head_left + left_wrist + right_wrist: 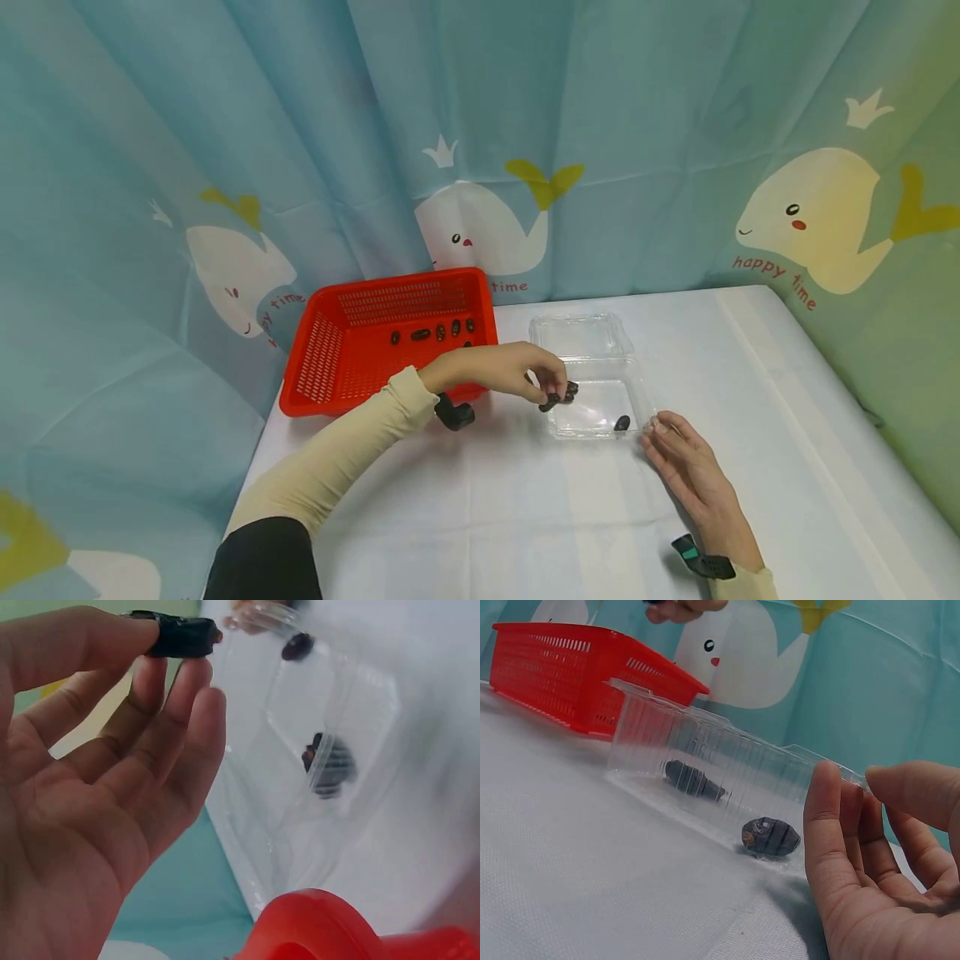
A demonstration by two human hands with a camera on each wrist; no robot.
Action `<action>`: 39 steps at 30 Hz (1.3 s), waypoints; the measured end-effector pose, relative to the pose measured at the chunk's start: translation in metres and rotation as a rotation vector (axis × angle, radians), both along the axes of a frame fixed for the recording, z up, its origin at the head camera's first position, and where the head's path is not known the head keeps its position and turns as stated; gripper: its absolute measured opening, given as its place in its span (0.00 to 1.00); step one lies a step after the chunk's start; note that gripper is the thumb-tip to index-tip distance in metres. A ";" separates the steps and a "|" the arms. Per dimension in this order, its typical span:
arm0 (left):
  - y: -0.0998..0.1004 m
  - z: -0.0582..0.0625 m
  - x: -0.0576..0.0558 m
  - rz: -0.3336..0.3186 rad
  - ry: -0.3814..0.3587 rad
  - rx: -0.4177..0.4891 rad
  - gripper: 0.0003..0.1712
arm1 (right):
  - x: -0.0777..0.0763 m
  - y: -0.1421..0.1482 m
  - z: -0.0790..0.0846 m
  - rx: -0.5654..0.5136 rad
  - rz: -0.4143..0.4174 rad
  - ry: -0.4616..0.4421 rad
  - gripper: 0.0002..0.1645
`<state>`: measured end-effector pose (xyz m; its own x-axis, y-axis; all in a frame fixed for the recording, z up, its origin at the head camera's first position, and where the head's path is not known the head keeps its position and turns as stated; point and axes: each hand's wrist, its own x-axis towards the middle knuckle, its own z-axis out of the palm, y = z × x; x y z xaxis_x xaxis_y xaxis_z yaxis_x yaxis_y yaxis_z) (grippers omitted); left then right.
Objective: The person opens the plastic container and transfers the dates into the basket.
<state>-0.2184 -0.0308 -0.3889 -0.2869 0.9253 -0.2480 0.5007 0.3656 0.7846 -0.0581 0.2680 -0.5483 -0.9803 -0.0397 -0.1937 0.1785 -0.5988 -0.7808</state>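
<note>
My left hand pinches a dark, shiny, elongated piece between thumb and fingers, above the left side of a clear plastic box. Inside that box a dark oval piece sits in the near right part. Farther left in the box is more dark stuff, partly overlapped by my left hand in the head view. The box's hinged lid lies folded back toward the curtain. With thumb and fingers, my right hand pinches the box's rim at the near right corner.
To the left stands a red plastic basket with slotted walls, holding several similar dark pieces. A white cloth covers the table. Behind it hangs a blue curtain printed with whales. My left forearm reaches past the basket's near right corner.
</note>
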 end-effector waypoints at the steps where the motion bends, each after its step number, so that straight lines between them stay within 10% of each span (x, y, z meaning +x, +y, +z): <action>1: -0.002 0.001 0.000 0.010 -0.033 0.011 0.10 | 0.000 0.000 0.000 0.007 -0.003 -0.006 0.15; 13: -0.038 0.013 -0.008 0.182 -0.190 0.128 0.12 | 0.000 -0.001 0.001 0.047 -0.014 -0.046 0.13; 39: -0.104 0.012 -0.025 0.981 -0.363 0.395 0.17 | 0.000 -0.003 0.006 0.073 -0.017 -0.079 0.12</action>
